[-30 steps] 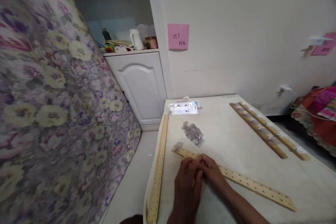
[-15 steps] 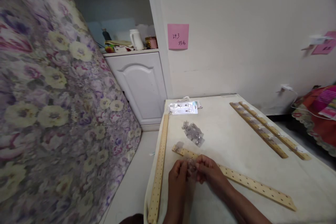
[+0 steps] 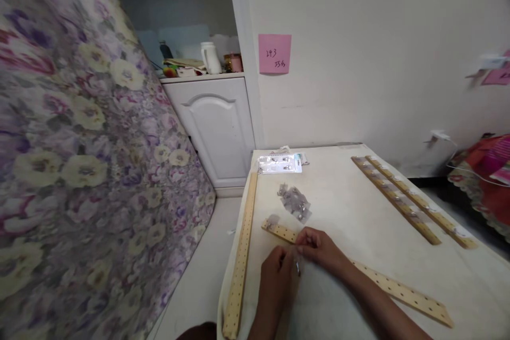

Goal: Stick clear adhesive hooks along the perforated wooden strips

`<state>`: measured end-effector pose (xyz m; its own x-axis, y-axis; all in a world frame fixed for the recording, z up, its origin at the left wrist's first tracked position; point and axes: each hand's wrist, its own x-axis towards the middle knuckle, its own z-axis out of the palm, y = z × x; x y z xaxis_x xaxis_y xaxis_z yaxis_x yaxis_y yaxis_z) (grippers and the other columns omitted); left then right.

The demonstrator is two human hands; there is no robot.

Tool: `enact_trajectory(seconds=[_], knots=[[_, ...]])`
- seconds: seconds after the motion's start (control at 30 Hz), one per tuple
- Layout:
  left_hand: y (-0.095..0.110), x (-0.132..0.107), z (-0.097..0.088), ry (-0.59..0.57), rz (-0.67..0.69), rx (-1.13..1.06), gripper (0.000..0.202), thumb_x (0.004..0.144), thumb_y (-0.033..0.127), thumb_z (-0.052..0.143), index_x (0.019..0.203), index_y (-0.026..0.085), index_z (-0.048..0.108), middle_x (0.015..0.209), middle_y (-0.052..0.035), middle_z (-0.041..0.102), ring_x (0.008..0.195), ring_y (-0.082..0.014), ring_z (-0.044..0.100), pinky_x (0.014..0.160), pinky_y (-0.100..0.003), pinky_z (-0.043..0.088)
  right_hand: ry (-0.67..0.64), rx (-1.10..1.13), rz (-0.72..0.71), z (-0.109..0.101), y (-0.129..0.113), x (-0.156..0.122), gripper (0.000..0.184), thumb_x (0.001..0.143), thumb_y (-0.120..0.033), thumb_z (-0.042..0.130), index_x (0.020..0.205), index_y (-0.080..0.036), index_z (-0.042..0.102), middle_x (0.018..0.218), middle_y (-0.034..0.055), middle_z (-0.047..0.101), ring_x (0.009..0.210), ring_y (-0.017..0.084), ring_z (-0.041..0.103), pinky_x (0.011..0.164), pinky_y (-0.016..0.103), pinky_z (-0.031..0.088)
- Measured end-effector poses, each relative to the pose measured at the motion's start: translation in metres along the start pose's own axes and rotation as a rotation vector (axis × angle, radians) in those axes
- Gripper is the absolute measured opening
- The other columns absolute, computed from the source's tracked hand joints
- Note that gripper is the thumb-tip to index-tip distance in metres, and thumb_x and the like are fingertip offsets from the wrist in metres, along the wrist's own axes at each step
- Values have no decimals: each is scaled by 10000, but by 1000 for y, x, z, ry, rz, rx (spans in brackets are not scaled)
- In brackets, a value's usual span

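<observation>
My left hand (image 3: 278,277) and my right hand (image 3: 321,248) are close together over the near part of the white table (image 3: 350,207). Both pinch a small clear packet with a metal piece (image 3: 297,265) between the fingertips. Under my right hand lies a long perforated wooden strip (image 3: 398,291) that runs diagonally toward the right. A clear bag of small metal hooks (image 3: 294,203) sits just beyond my hands.
Another perforated strip (image 3: 241,260) lies along the table's left edge. Two strips fitted with hooks (image 3: 402,201) lie at the far right. A blister pack (image 3: 279,163) is at the far edge. A floral mattress (image 3: 79,170) leans at left, near a white cabinet (image 3: 215,122).
My hands were clasped flat on the strip, then lifted and drew apart slightly, now pinching the small packet between them. The view shifted slightly.
</observation>
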<state>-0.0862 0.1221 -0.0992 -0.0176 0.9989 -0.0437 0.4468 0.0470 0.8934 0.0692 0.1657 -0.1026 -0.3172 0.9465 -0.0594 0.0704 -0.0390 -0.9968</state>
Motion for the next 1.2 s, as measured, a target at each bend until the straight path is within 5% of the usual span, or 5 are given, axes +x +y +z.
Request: enact_trajectory(seconds=[0.23,0.5,0.87,1.2], knots=[[8,-4,-5,130,14,297,214,879,328,359,833,211,532,840,-25,601,764,-176,560,660,-267,379,212,-44,2,-6,9,36,90,661,-249,598,680,-184,539,507,-65,484,466,90,413,464,211,279],[1,-6,0,69,35,438,342,885,273,342,1156,207,540,1094,-91,588,1009,-210,551,851,-305,407,300,-179,31,-1,18,51,53,635,-237,564,637,-187,546,537,-40,537,522,121,476,505,224,340],[2,-6,12,-13,-3,736,481,856,180,358,1331,172,433,1136,-116,563,982,-245,522,776,-302,396,370,-333,25,-1,24,55,43,663,-242,536,657,-201,549,591,-25,560,579,145,513,549,238,376],[-2,-1,17,-8,-4,786,528,841,118,356,1363,190,402,1085,-102,571,917,-230,517,735,-300,375,376,-327,1,-3,26,56,55,677,-263,532,665,-213,551,590,-20,564,579,157,516,549,247,374]])
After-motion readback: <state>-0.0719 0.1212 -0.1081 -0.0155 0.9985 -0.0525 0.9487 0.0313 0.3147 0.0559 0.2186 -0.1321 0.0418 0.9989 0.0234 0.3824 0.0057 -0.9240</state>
